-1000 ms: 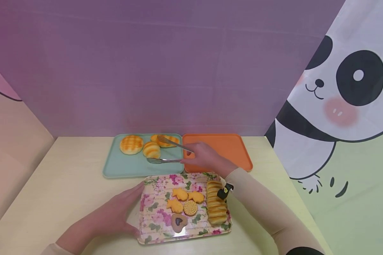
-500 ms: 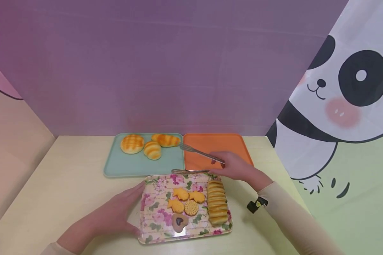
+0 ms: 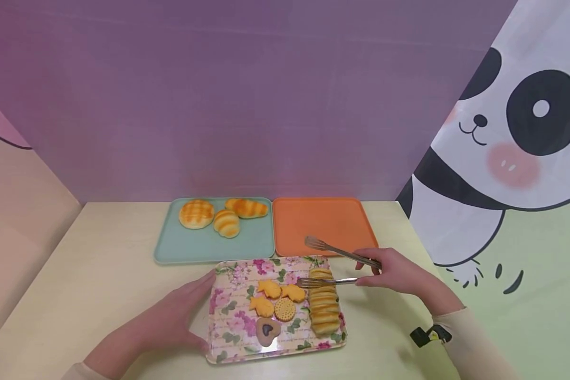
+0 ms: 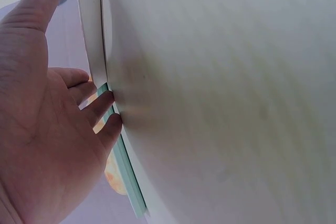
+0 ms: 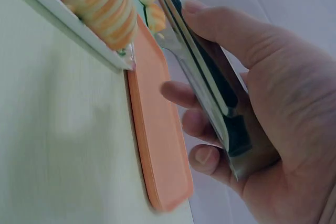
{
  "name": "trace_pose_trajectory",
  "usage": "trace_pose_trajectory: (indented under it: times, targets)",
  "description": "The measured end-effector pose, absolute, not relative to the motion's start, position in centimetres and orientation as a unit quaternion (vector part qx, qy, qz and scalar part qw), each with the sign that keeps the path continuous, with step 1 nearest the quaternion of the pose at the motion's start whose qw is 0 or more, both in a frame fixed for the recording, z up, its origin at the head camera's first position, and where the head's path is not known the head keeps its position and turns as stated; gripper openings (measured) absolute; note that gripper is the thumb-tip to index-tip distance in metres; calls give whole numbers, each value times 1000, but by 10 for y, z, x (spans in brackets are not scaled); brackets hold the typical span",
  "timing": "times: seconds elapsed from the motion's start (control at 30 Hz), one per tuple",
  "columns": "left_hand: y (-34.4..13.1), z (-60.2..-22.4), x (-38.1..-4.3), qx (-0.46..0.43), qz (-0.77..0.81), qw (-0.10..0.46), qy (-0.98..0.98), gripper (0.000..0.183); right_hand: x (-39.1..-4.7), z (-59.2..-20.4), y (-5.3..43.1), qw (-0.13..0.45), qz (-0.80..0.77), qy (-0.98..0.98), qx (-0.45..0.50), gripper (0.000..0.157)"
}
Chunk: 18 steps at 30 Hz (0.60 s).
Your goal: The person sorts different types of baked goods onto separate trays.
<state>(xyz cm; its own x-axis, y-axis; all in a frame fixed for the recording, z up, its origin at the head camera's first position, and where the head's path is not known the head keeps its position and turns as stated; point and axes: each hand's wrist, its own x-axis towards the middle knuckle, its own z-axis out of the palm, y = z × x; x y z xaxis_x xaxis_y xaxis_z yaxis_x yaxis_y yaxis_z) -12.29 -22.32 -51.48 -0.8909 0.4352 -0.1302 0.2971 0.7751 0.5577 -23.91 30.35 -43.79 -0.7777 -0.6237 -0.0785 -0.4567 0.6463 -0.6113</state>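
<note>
My right hand (image 3: 401, 274) grips metal tongs (image 3: 343, 253), thumb on one arm and fingers round the other in the right wrist view. Their spread tips hold nothing; one passes over the long ridged bread (image 3: 324, 309), the other over the orange tray's front. That bread lies along the right side of the floral tray (image 3: 233, 345). My left hand (image 3: 171, 314) touches this tray's left edge with fingertips and thumb, fingers extended. In the tray's middle are several fish-shaped crackers (image 3: 262, 306), a round biscuit (image 3: 284, 310) and a heart-shaped cookie (image 3: 268, 331).
Behind, a blue-green tray (image 3: 195, 250) bears a round bun (image 3: 197, 214), a striped roll (image 3: 227, 224) and a long bread piece (image 3: 247, 208). Right beside it is an orange tray (image 3: 325, 219). A purple backdrop (image 3: 266, 105) stands behind the table (image 3: 100, 264).
My right hand has drawn the tongs from the breads on the blue-green tray rightward and toward me. The left hand and the food have stayed put.
</note>
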Motion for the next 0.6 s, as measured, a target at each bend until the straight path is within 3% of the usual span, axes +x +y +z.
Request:
trace_pose_trajectory:
  times: [0.27,0.6]
  targets:
    - [-223,-514,-122,194,273,128,934,152,-228,-431,323,203,-314,878,-299,50]
    - [-223,-514,-121,204,271,117,933,152,-222,-419,330,238,-318,873,-282,54]
